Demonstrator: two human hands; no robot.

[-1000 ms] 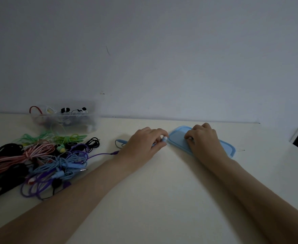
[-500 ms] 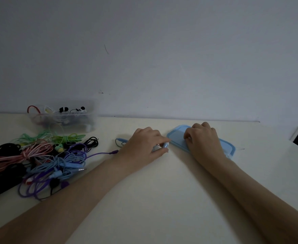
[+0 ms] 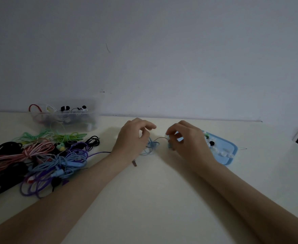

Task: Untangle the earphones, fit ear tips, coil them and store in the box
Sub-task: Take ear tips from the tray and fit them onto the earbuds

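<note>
At the frame's centre, my left hand [image 3: 132,138] pinches the thin light-blue earphones [image 3: 150,147], cable bunched in loose loops on the tabletop [image 3: 162,191]; my right hand [image 3: 187,140] pinches their earbud end, fingers curled.
</note>
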